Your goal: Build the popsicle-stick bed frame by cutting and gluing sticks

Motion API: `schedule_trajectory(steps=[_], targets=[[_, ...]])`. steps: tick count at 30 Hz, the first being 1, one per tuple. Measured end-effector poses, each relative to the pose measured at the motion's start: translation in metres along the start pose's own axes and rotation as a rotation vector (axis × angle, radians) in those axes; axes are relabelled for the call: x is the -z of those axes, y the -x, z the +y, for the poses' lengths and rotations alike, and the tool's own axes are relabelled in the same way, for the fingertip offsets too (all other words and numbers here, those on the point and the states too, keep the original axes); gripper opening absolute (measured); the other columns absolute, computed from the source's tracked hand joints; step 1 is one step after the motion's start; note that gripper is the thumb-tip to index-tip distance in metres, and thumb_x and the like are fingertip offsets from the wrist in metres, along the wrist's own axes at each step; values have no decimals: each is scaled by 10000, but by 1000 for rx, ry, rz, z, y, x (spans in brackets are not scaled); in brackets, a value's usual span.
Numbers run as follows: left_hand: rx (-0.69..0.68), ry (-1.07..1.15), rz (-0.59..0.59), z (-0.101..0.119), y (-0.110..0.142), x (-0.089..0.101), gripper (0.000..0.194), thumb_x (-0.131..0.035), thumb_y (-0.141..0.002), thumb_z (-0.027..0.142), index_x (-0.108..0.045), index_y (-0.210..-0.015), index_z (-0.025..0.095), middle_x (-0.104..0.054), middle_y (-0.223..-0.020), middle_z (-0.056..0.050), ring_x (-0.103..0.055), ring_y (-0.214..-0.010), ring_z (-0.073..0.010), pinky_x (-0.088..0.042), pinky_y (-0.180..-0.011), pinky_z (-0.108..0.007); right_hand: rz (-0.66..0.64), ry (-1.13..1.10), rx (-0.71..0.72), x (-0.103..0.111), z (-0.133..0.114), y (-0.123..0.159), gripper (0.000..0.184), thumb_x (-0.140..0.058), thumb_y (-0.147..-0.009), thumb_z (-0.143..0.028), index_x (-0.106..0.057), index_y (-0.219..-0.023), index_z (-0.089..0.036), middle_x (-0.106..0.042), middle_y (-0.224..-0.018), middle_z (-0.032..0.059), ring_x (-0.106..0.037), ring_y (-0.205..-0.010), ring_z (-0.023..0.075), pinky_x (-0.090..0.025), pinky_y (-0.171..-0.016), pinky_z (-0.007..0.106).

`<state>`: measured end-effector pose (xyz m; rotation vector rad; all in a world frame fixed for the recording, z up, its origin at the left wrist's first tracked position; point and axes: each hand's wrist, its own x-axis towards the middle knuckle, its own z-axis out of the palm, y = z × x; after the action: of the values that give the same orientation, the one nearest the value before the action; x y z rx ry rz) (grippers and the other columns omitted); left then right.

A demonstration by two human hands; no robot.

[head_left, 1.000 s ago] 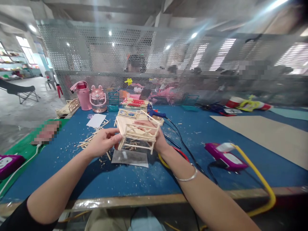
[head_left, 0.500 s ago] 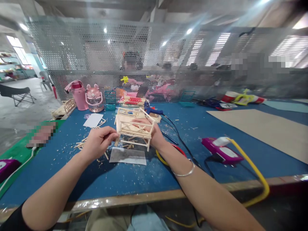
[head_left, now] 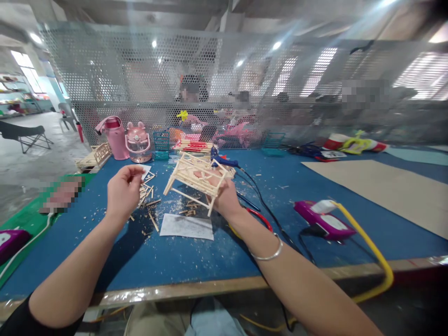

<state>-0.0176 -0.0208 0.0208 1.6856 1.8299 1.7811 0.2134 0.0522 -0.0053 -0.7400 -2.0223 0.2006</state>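
My right hand (head_left: pixel 224 196) grips a small frame model built of thin wooden sticks (head_left: pixel 196 175) and holds it tilted above the blue table (head_left: pixel 210 261). My left hand (head_left: pixel 122 189) is raised to the left of the model, apart from it, with fingertips pinched together; whether anything is between them I cannot make out. Loose sticks and wood chips (head_left: pixel 150 196) lie on the table between my hands. A grey sheet (head_left: pixel 187 226) lies flat just below the model.
A blue glue gun (head_left: pixel 224 161) with black cable lies behind the model. A purple device (head_left: pixel 324 221) with a yellow hose sits to the right, a brown board (head_left: pixel 385 191) beyond it. Pink bottles (head_left: pixel 128 140), small baskets and another stick model (head_left: pixel 94 156) stand at the back by a perforated screen.
My left hand has let go of the stick model and pulled away up and to the left. My right hand has tilted the model and lifted it slightly.
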Motion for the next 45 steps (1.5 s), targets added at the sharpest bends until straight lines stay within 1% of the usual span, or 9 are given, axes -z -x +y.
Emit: schedule_trajectory(steps=[3, 9, 20, 26, 32, 34, 37, 39, 45], targets=[[-105, -135, -19, -5, -2, -3, 294, -525, -751, 268, -611, -1010, 158, -598, -961, -85, -550, -791, -158, -445, -639, -250, -18, 185, 44, 1, -8, 0, 293, -490, -794, -320, -679, -983, -198, -641, -1054, 121, -573, -990, 282, -458, -836, 419], [-303, -50, -153, 15, 23, -14, 284, -564, -757, 331, -648, -972, 166, -627, -769, -37, -520, -631, -120, -428, -624, -222, -113, 408, 45, -6, -26, 2, 265, -471, -817, -261, -680, -976, -228, -656, -1038, 80, -589, -935, 237, -491, -737, 322], [-437, -307, -63, 19, 20, -1, 270, -443, -835, 291, -649, -702, 177, -604, -602, -27, -537, -591, -129, -374, -573, -222, -138, 275, 170, -15, -35, 7, 316, -499, -753, -161, -653, -1025, -204, -649, -1074, 68, -580, -974, 210, -423, -855, 368], [-169, -170, -52, 20, 18, -1, 310, -443, -827, 358, -610, -648, 168, -586, -533, -5, -504, -503, -99, -375, -517, -213, -148, 91, 167, -15, -31, 6, 345, -442, -779, -195, -636, -1064, -201, -644, -1080, 69, -566, -1024, 202, -440, -876, 344], [325, 431, 98, 10, 5, -10, 244, -585, -712, 375, -554, -800, 149, -559, -572, 31, -565, -531, -95, -422, -463, -173, 43, -20, 84, -8, -26, 4, 343, -446, -778, -232, -628, -1068, -206, -636, -1096, 59, -549, -1069, 215, -454, -886, 354], [452, 655, 18, 12, 10, -18, 335, -668, -645, 327, -523, -901, 166, -611, -690, 16, -606, -622, -105, -449, -495, -171, 83, -5, 83, -7, -26, 4, 356, -442, -779, -220, -612, -1090, -188, -623, -1116, 78, -542, -1074, 223, -440, -904, 370], [561, 955, -393, 22, 28, -32, 401, -693, -637, 373, -548, -942, 158, -648, -902, -67, -627, -724, -124, -499, -605, -216, 65, 46, 96, -11, -27, 5, 367, -437, -779, -193, -596, -1109, -175, -610, -1135, 93, -542, -1065, 220, -430, -913, 364], [563, 1044, -549, 29, 40, -38, 393, -703, -640, 366, -570, -946, 159, -656, -906, -61, -623, -719, -111, -500, -639, -207, 9, 84, 115, -15, -30, 6, 367, -447, -771, -169, -596, -1105, -191, -606, -1142, 84, -537, -1067, 207, -424, -917, 344], [657, 1077, -545, 34, 49, -42, 316, -688, -672, 326, -594, -934, 175, -669, -890, -27, -614, -650, -86, -511, -614, -182, -183, 117, 163, -14, -33, -1, 422, -466, -736, -124, -563, -1137, -213, -591, -1154, 80, -512, -1092, 203, -390, -948, 354]])
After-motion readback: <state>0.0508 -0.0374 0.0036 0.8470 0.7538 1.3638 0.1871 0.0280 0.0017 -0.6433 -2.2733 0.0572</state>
